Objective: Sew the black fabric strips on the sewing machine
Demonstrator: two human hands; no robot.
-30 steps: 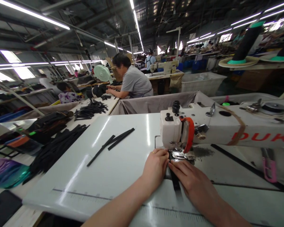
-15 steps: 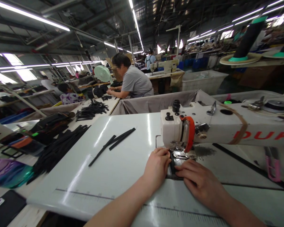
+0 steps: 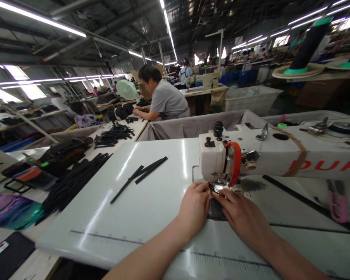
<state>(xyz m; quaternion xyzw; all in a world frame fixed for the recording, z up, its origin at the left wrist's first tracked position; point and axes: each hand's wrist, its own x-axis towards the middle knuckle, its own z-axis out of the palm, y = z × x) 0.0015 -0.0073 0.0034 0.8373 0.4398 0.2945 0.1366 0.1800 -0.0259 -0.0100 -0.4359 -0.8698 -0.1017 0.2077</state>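
A white sewing machine point(image 3: 280, 153) with an orange-red guard stands at the right. Just left of its needle area, my left hand point(image 3: 195, 202) has its fingers bent and pressed together on a small black piece point(image 3: 216, 209). My right hand point(image 3: 239, 208) rests from the other side, fingertips close to the presser foot and thumb near my left fingers, closed on the same dark material. How much of the piece lies under the fingers is hidden. Several black strips point(image 3: 151, 170) lie on the pale table point(image 3: 105, 221) to the left.
Pink-handled snips point(image 3: 337, 206) and a long black strip point(image 3: 297, 198) lie under the machine arm. A heap of black strips point(image 3: 76, 182) and a dark phone point(image 3: 10, 254) are on the left. A person in grey point(image 3: 169, 99) works beyond the table. Thread cones point(image 3: 312, 48) stand upper right.
My right hand has moved up and left, toward the presser foot and my left hand. More of the black piece's near part shows. My left hand has barely moved.
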